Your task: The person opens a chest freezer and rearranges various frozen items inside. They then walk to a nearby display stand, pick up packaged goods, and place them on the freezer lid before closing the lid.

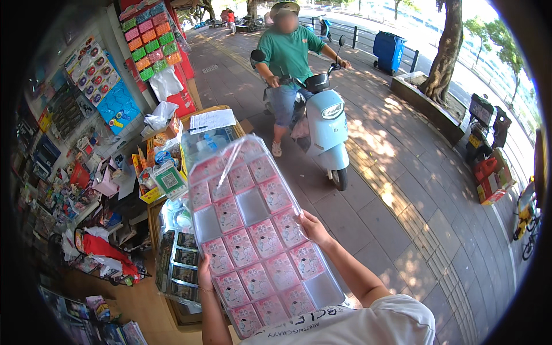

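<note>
Between my hands is a large clear plastic display sheet [248,258] with rows of pockets, tilted up from my chest. Most pockets hold a small pink printed packet [240,246]; several others show only bare clear plastic. My left hand [205,272] grips the sheet's left edge low down. On the opposite edge, higher up, my right hand [314,228] grips it with the thumb on the front. Beside my left hand, a second pocket sheet with dark packets [183,267] lies on the wooden-framed counter [155,228], partly hidden by the sheet I hold.
A person in a green shirt [286,56] sits astride a light blue scooter [330,129] just ahead. A yellow box of goods [151,196] and a green code card [169,180] stand on the counter. Shop shelves crowd the left; pavement [375,224] lies right, with a tree [443,56] beyond.
</note>
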Motion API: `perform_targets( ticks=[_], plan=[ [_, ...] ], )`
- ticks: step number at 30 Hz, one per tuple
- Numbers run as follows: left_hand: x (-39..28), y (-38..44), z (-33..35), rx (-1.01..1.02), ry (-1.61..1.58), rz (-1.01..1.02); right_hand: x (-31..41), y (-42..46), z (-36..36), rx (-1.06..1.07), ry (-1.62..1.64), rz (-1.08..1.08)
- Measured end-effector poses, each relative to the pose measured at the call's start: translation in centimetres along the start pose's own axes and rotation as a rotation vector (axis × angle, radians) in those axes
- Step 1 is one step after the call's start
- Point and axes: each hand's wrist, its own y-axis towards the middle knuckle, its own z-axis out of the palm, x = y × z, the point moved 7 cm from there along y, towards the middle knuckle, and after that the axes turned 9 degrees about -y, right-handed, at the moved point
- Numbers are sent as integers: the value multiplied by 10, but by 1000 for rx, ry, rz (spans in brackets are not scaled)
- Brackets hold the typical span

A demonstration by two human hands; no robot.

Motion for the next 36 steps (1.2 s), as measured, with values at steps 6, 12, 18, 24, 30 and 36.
perform_targets(
  ticks=[6,12,18,24,30,36],
  plan=[
    [9,-1,-13,-2,-60,-4,-15,6,3,-33,129,26],
    [69,12,-87,-23,95,-124,-101,11,-39,-134,2,255],
    [104,2,-122,-85,39,-238,-117,-20,-39,-249,-256,511],
    [79,-10,-72,-104,-13,-298,-121,-21,-51,-273,-208,486],
    [28,-28,-22,-69,-17,-279,-86,-18,-35,-231,-143,441],
    [40,5,-35,-22,210,-185,-111,19,-62,-194,-348,343]
  ],
)
